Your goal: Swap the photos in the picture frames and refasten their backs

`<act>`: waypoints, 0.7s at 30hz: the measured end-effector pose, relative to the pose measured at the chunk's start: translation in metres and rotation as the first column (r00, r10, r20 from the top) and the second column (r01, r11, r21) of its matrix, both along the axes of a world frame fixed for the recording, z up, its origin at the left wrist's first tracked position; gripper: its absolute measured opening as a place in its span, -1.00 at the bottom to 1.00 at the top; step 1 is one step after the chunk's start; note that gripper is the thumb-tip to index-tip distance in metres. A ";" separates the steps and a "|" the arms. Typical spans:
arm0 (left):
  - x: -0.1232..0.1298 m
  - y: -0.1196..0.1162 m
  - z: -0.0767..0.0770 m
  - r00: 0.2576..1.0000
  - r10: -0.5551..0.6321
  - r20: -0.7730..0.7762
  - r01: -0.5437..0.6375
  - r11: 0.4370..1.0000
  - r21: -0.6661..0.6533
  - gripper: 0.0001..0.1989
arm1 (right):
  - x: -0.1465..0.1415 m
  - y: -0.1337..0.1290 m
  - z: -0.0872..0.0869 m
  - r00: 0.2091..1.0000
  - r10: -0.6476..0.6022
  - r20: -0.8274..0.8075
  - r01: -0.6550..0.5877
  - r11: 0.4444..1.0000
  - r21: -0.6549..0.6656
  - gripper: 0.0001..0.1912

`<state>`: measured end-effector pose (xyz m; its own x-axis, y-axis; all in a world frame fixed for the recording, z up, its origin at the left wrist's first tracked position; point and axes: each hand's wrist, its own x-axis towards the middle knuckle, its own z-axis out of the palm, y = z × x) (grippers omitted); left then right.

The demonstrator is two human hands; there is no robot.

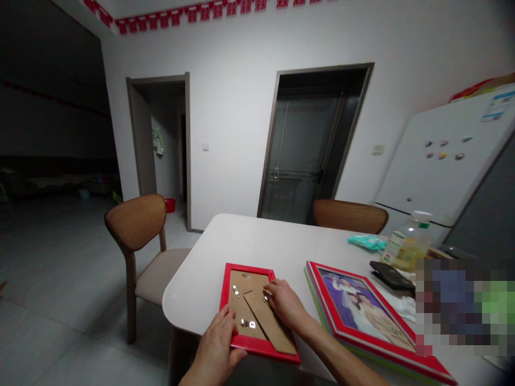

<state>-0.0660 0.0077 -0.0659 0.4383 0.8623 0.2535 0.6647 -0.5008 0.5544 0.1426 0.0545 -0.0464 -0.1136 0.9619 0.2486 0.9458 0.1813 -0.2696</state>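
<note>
A red picture frame (263,346) lies back side up at the table's near edge, its brown backing board (239,311) showing several metal clips and a stand flap. My left hand (219,343) grips the frame's lower left corner, thumb on the near red edge and fingers bent over the left side. Over the right side of the backing, my right hand (286,304) has its fingertips pressed together at a metal clip (266,296). To the right lies a stack of larger frames, the top one a red-edged photo (368,311) of people on purple.
The white table (257,236) also holds a teal packet (367,242), a black wallet-like object (392,275) and a plastic bottle (408,241) at the right. Wooden chairs stand at the left (137,222) and far side (350,215). A pixelated patch hides the right edge.
</note>
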 end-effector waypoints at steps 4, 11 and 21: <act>0.008 0.004 -0.004 0.999 -0.003 0.033 0.003 1.000 0.008 -0.52 | -0.006 -0.016 -0.001 0.999 -0.028 -0.018 0.028 1.000 -0.011 -0.70; 0.013 0.007 -0.005 0.993 0.010 0.121 -0.004 0.999 -0.049 -0.50 | -0.015 -0.016 0.002 0.991 -0.060 -0.118 0.054 0.997 -0.050 -0.62; 0.019 0.031 0.023 0.655 0.200 0.728 0.047 0.951 -0.304 -0.61 | -0.031 -0.032 0.068 0.965 0.003 -0.262 -0.002 1.000 0.003 -0.67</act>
<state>-0.0469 0.0387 -0.0427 0.1371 0.9674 0.2128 -0.0060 -0.2140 0.9768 0.1117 0.0227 0.0214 -0.0467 0.9611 0.2722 0.8418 0.1846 -0.5073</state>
